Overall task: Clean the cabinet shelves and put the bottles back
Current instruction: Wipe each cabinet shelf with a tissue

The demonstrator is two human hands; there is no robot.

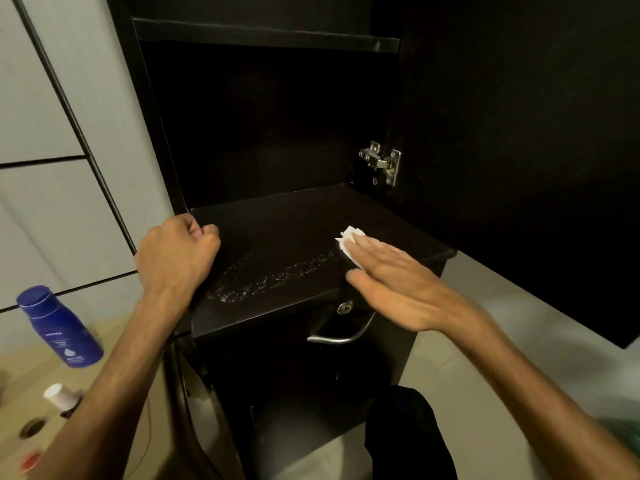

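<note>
Left hand [176,252] curled into a fist, right hand [398,282] flat, fingers [372,249] straight.

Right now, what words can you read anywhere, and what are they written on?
"NIVEA": white letters on the blue lotion bottle standing at the left.
Smaller white print lower on that same bottle: too small and blurred to read.
White-capped bottle near the lower left: no readable label.
Dark cabinet shelf, white tissue, metal hinge and drawer lock: no writing seen.
</note>
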